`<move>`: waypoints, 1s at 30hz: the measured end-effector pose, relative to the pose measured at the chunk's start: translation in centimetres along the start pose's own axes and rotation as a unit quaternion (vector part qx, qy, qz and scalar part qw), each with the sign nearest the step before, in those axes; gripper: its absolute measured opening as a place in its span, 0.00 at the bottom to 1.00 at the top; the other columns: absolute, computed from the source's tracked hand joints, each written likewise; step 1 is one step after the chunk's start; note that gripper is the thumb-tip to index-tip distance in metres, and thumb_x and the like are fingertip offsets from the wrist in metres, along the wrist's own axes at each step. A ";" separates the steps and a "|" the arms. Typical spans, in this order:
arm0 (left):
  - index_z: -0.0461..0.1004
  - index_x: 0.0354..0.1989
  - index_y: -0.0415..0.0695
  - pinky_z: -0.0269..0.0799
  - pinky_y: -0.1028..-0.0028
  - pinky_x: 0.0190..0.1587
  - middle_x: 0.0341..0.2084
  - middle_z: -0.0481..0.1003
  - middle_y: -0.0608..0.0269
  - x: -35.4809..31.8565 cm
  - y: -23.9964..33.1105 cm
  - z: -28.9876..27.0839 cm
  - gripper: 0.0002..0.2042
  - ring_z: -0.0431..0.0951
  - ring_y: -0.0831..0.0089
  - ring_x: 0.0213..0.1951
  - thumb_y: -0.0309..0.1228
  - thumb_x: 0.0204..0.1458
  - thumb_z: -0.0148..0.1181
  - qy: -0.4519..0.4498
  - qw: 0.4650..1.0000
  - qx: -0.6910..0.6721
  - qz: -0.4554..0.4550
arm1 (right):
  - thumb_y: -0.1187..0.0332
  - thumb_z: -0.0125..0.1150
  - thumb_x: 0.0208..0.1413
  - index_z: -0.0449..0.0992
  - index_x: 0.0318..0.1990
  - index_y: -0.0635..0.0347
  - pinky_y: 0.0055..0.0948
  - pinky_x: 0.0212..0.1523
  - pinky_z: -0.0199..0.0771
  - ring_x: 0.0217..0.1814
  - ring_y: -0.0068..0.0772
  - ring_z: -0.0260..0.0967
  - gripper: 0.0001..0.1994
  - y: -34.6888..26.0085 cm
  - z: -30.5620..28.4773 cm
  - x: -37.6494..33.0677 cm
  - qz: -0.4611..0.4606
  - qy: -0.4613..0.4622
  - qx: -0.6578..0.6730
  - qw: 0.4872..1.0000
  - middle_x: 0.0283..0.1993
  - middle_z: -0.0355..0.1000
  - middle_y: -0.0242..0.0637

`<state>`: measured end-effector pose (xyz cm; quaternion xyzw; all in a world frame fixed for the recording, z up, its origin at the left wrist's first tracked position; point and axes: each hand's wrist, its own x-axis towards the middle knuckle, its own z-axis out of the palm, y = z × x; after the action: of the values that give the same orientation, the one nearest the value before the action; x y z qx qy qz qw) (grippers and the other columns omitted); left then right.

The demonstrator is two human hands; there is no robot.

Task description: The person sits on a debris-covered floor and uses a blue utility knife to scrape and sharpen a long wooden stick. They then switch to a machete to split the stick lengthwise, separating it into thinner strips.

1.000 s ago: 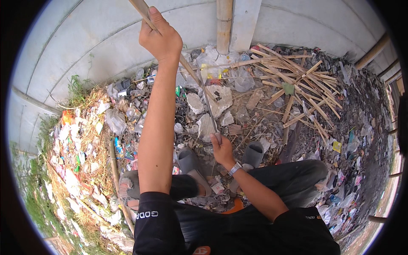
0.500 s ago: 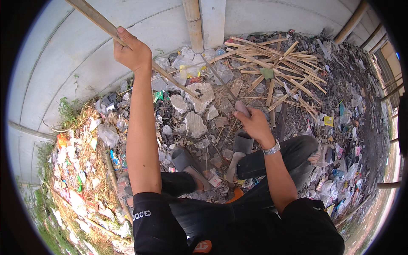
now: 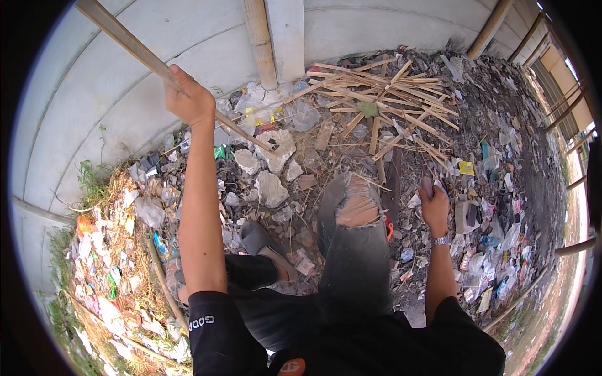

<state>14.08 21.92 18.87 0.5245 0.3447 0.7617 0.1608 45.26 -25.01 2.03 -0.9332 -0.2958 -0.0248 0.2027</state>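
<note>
My left hand (image 3: 190,100) is wrapped round a long bamboo strip (image 3: 122,44), which slants from the upper left down to a pale concrete chunk (image 3: 280,143). Its lower end meets that chunk. Out to the right, my right hand (image 3: 436,212) is closed on the handle of a machete (image 3: 427,186); only the handle's end shows clearly, and I cannot make out the blade. Between my arms rises my right knee, in torn dark jeans (image 3: 342,250). Beyond it lies a loose heap of split bamboo strips (image 3: 401,94).
Behind the heap stands a grey panel wall (image 3: 376,25) with a bamboo post (image 3: 258,44) against it. Broken concrete pieces (image 3: 271,190) lie before my feet. Plastic litter (image 3: 495,232) covers the ground at right, with a brighter rubbish pile (image 3: 113,269) at left.
My right hand has swung right and outward with the machete, whose blade no longer shows. My right knee has come up into the middle. The left hand still grips the bamboo strip; the view has shifted slightly.
</note>
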 end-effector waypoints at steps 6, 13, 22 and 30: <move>0.66 0.24 0.42 0.63 0.73 0.23 0.14 0.67 0.67 -0.1 0.1 -1.2 0.27 0.67 0.76 0.18 0.52 0.70 0.48 -0.026 0.999 -0.024 0.015 | 0.53 0.67 0.60 0.71 0.62 0.66 0.44 0.56 0.77 0.56 0.52 0.77 0.30 -6.1 -1.8 -7.1 -0.068 -0.242 0.142 0.957 0.59 0.72 0.54; 0.63 0.26 0.42 0.63 0.71 0.25 0.17 0.65 0.66 -1.4 1.5 -4.8 0.29 0.67 0.73 0.21 0.57 0.70 0.44 -0.060 0.996 -0.041 -0.056 | 0.61 0.65 0.66 0.58 0.72 0.64 0.38 0.60 0.76 0.60 0.41 0.76 0.33 -15.3 -9.0 -16.3 0.040 -0.805 0.458 0.374 0.66 0.68 0.52; 0.64 0.31 0.42 0.68 0.68 0.28 0.22 0.70 0.65 1.3 -6.4 -13.1 0.14 0.72 0.70 0.24 0.37 0.67 0.53 -0.066 0.995 0.081 0.007 | 0.72 0.68 0.55 0.73 0.65 0.54 0.43 0.66 0.70 0.71 0.50 0.66 0.28 -18.4 -14.3 -4.9 -0.407 0.186 0.157 0.880 0.72 0.64 0.48; 0.68 0.36 0.39 0.67 0.70 0.26 0.23 0.72 0.64 0.3 -5.7 -11.5 0.07 0.74 0.70 0.25 0.28 0.60 0.58 -0.087 0.992 0.073 0.055 | 0.58 0.69 0.54 0.80 0.56 0.44 0.68 0.77 0.41 0.78 0.38 0.59 0.21 -10.7 -7.7 -15.7 -0.658 -0.180 0.008 0.731 0.64 0.74 0.35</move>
<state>2.83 22.06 12.65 0.6173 0.3548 0.6936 0.1094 26.87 -28.62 10.39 -0.4906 -0.8670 0.0188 0.0856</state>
